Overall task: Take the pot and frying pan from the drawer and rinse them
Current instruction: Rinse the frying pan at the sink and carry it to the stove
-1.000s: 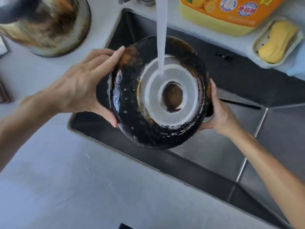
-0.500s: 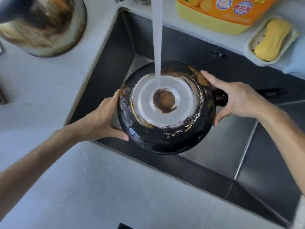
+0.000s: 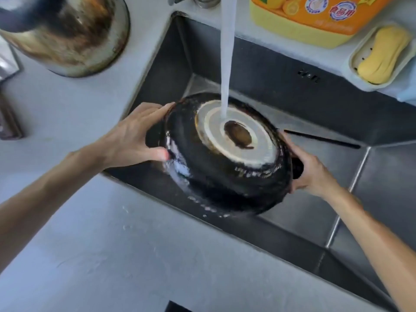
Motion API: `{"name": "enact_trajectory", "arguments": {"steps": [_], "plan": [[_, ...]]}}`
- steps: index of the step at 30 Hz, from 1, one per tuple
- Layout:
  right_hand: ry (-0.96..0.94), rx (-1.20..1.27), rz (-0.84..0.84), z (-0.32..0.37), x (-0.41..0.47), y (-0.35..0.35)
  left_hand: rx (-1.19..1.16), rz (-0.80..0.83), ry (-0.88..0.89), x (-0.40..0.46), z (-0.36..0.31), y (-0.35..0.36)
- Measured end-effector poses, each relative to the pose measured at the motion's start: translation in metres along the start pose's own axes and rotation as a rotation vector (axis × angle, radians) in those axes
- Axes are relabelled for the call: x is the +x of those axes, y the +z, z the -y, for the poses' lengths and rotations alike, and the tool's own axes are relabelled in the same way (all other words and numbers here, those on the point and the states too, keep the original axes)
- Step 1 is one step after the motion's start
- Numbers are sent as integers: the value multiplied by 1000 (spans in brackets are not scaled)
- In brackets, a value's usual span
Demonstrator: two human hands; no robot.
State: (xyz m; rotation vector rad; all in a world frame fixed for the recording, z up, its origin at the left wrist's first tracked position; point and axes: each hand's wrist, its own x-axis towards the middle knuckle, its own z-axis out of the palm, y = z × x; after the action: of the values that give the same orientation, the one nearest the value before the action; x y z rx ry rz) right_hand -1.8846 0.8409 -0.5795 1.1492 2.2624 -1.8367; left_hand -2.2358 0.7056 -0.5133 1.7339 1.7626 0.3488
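The black frying pan [image 3: 216, 174] is held upside down over the steel sink [image 3: 292, 91], its scorched underside with a pale ring facing up. A stream of tap water [image 3: 226, 64] falls onto that ring. My left hand [image 3: 137, 134] grips the pan's left rim, thumb near the front and fingers over the top. My right hand [image 3: 313, 174] holds the right rim where the handle stub joins. The steel pot [image 3: 67, 32], stained brown, stands on the counter at the upper left.
An orange detergent bottle [image 3: 315, 16] stands behind the sink. Beside it a soap dish [image 3: 380, 55] holds a yellow bar. The grey counter [image 3: 112, 244] runs along the sink's front and left. A dark slot [image 3: 322, 138] shows on the sink's right wall.
The pan has turned and tilted under the water. My right hand moved from the top right rim down to the lower right side; my left hand shifted up onto the left rim.
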Motion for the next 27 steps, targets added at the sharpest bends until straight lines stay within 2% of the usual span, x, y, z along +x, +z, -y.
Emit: {"name": "enact_trajectory", "arguments": {"steps": [2, 4, 6, 8, 10, 13, 16, 20, 24, 27], "plan": [[28, 124, 29, -10, 0, 4, -42, 1, -94, 8, -3, 4], [122, 271, 62, -13, -1, 6, -45, 8, -83, 16, 0, 12], [238, 371, 138, -14, -4, -4, -1, -17, -77, 27, 4, 24], [372, 414, 268, -11, -3, -19, 106, -59, -179, 37, 7, 38], [447, 275, 340, -2, 1, -28, 198, -62, -281, 44, 9, 48], [490, 21, 262, 5, 13, -36, 271, -32, -334, 50, 14, 52], [396, -180, 137, -5, 25, -33, 219, -22, -436, 50, 14, 56], [253, -617, -17, -23, 28, -15, 74, -50, -532, 52, 18, 67], [227, -672, -56, -40, 29, -1, 3, 41, -433, 55, 27, 72], [233, -619, -61, -53, 28, 5, -11, 114, -400, 57, 34, 78]]}}
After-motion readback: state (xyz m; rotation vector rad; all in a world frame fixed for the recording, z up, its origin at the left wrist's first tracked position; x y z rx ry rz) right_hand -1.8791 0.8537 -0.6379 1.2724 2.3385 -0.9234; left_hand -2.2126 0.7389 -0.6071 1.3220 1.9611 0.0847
